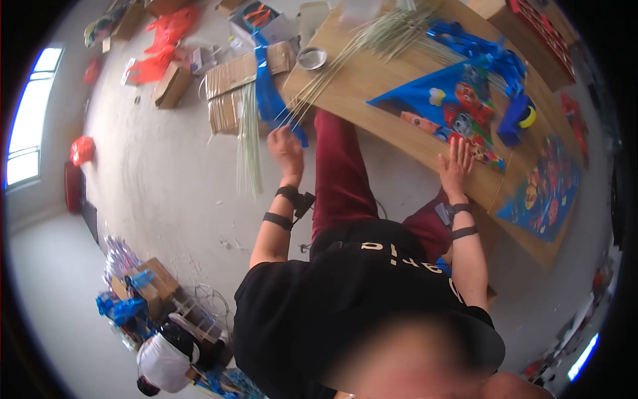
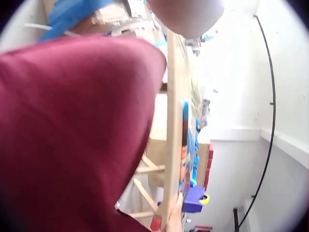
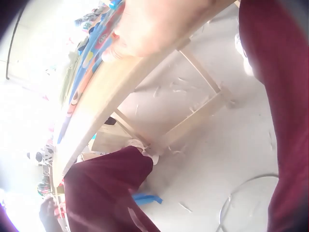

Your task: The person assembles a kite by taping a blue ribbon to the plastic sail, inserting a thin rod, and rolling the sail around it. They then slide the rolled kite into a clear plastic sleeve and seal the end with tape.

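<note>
In the head view my left hand [image 1: 287, 154] is beside the table's near edge, its fingers bent at the ends of thin pale sticks [image 1: 319, 83], which it seems to pinch. The left wrist view shows only a blurred part of this hand [image 2: 186, 14]. My right hand [image 1: 455, 169] lies with straight fingers on the lower edge of a blue pennant with cartoon figures [image 1: 458, 110], pressing it on the wooden table [image 1: 372, 126]. The right wrist view shows that hand [image 3: 149, 29] at the table's edge, against the printed sheet [image 3: 89, 65].
A stick bundle [image 1: 399, 30], blue film [image 1: 508, 63], a purple-blue object with a yellow ring [image 1: 515, 120] and another printed sheet [image 1: 545, 193] lie on the table. A round tin [image 1: 312, 58] stands at its left end, near flattened cardboard [image 1: 226, 100] with hanging pale strands [image 1: 249, 146].
</note>
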A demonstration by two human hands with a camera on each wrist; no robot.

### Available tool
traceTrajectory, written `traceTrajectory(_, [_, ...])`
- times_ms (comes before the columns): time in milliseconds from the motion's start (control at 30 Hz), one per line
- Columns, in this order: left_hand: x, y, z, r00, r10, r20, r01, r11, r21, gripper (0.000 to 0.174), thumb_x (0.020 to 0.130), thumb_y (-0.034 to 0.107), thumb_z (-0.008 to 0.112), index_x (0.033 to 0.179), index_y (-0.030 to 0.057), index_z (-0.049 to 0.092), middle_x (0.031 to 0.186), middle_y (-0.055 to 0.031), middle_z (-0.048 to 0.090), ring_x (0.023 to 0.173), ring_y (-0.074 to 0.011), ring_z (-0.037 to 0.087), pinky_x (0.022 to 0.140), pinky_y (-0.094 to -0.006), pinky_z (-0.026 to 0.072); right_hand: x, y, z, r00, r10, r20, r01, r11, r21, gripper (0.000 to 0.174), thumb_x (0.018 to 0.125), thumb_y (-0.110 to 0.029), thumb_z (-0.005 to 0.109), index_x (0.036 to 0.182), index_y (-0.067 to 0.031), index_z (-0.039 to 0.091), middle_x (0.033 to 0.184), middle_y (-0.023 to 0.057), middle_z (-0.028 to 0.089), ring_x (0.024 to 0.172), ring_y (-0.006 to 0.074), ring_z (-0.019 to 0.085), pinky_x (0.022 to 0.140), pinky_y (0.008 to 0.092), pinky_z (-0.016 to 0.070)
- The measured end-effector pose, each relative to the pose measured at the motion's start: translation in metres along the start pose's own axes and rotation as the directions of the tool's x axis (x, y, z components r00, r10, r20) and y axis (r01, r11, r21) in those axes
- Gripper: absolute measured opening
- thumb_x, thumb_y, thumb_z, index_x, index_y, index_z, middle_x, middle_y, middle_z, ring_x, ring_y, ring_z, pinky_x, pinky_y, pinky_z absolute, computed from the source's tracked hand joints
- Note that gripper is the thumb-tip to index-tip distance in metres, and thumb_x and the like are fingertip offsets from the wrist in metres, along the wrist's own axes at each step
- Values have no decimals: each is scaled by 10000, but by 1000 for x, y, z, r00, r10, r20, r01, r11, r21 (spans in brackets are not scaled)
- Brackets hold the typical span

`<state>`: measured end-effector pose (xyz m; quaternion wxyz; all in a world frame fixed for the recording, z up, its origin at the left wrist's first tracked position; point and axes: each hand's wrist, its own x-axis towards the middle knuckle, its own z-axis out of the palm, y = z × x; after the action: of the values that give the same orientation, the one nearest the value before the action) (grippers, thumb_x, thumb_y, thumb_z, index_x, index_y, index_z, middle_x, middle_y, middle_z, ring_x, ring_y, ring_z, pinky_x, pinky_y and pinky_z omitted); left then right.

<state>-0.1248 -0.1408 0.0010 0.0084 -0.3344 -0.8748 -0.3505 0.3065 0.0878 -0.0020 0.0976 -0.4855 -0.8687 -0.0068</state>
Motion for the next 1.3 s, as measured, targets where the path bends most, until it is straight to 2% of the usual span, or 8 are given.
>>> traceTrajectory(67, [-16, -67, -8, 961, -270, -61, 272, 962, 36, 323, 903, 77, 626, 1221, 29, 648, 1368, -194, 584, 1288, -378, 533, 1059, -481, 437, 1, 3, 3, 1000, 4, -9, -5, 999, -40, 694, 1038, -476, 526, 1640, -217, 298, 1716, 69, 228, 1583, 305, 185, 1263, 557, 107])
traceTrajectory(200, [-36, -182, -10, 884, -386, -263, 459, 821, 339, 325, 886, 84, 619, 1204, 20, 645, 1265, -182, 627, 1247, -391, 560, 1036, -522, 448, 2, 3, 4, 1000, -8, -11, 8, 999, -38, 691, 1044, -478, 512, 1643, -212, 292, 1718, 72, 225, 1581, 310, 193, 1257, 568, 129])
traceTrajectory(367, [-11, -238, -30, 696, -718, -16, 617, 587, 524, 363, 926, 203, 593, 1267, 106, 672, 1382, -158, 628, 1282, -352, 589, 1039, -516, 477, 3, -1, -1, 1000, -21, 22, 23, 996, -88, 697, 1054, -475, 492, 1651, -197, 263, 1719, 86, 218, 1579, 317, 195, 1252, 570, 151])
traceTrajectory(667, [4, -230, -35, 673, -737, -63, 718, 631, 294, 148, 852, 214, 719, 927, 110, 793, 1045, -139, 758, 997, -324, 726, 873, -439, 573, 4, -5, -6, 999, -10, 53, 16, 993, -114, 702, 1055, -454, 498, 1650, -171, 255, 1716, 103, 217, 1577, 331, 196, 1253, 560, 165])
traceTrajectory(1000, [-60, -305, -82, 833, -551, -49, 548, 810, 209, 171, 839, 165, 798, 965, 53, 770, 883, -96, 757, 773, -217, 714, 722, -369, 565, 2, -1, 1, 1000, 12, 18, -11, 996, -87, 697, 1044, -464, 509, 1645, -196, 278, 1715, 86, 225, 1576, 322, 197, 1258, 557, 143])
traceTrajectory(1100, [-115, -313, -142, 672, -679, 296, 738, 581, -344, 167, 904, 175, 781, 1027, 66, 755, 839, -6, 715, 666, -99, 610, 613, -255, 486, 2, -1, 3, 1000, 18, -10, -19, 997, -76, 692, 1041, -468, 513, 1642, -207, 289, 1712, 83, 236, 1575, 320, 204, 1257, 559, 145])
traceTrajectory(1200, [-182, -317, -217, 451, -773, 446, 888, 440, -135, 270, 935, 347, 775, 1075, 117, 748, 822, 42, 681, 685, -82, 576, 606, -258, 467, 1, -3, 0, 999, 25, -35, -26, 999, -37, 691, 1033, -465, 531, 1635, -212, 307, 1705, 82, 253, 1571, 319, 214, 1255, 564, 147])
traceTrajectory(1300, [-250, -312, -279, 427, -758, 493, 882, 469, -43, 224, 969, 365, 732, 972, 143, 706, 808, 21, 661, 684, -112, 611, 599, -285, 487, 1, -7, 4, 997, 38, -65, -38, 999, 4, 705, 1013, -452, 569, 1628, -208, 325, 1698, 87, 270, 1567, 323, 223, 1253, 571, 150])
